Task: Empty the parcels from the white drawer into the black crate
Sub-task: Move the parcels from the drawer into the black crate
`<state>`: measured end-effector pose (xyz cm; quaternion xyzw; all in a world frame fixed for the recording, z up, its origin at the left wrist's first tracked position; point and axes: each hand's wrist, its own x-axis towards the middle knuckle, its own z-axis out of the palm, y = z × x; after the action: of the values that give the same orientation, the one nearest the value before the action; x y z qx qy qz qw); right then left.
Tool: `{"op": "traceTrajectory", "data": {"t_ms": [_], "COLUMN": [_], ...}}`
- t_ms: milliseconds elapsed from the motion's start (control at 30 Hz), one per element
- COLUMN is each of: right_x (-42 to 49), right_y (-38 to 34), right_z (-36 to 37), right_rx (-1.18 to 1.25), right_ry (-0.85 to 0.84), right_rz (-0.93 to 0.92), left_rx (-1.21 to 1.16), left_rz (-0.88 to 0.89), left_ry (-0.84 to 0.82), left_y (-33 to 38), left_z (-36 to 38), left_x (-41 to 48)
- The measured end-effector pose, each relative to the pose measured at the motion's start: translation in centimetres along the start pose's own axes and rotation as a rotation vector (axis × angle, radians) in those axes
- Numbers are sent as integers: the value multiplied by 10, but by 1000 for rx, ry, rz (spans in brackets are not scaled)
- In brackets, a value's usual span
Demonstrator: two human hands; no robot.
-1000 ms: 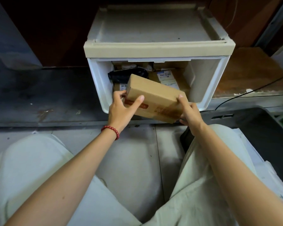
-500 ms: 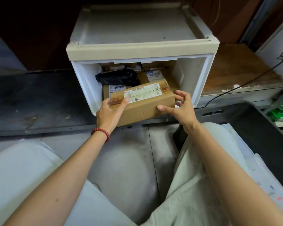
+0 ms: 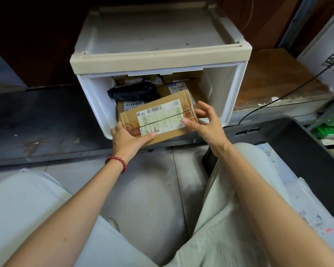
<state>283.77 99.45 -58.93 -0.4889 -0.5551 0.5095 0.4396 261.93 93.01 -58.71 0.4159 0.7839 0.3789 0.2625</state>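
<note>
One cardboard parcel, label up, at white drawer mouth: left hand gripping its near corner, right hand open-fingered, thumb on label; black crate floor-right

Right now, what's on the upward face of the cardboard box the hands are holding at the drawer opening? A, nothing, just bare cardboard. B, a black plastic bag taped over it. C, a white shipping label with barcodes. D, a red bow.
C: the cardboard box, gripped by the left hand with the right hand at its other end, shows a white shipping label with barcodes facing up.
</note>
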Motion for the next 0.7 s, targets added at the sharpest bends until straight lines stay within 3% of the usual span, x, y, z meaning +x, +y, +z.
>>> {"op": "traceTrajectory", "data": {"t_ms": [200, 400, 700], "right_x": [3, 3, -36], "right_y": [5, -19, -27], "right_z": [1, -30, -149], "right_rx": [-126, -183, -200], "right_ry": [57, 207, 473], "right_rz": [53, 68, 194], "left_rx": [56, 101, 106], "left_rz": [223, 399, 546], "left_ry": [81, 40, -277], "left_y": [8, 40, 120], "left_z": [3, 15, 84], "left_x": [-5, -5, -18]}}
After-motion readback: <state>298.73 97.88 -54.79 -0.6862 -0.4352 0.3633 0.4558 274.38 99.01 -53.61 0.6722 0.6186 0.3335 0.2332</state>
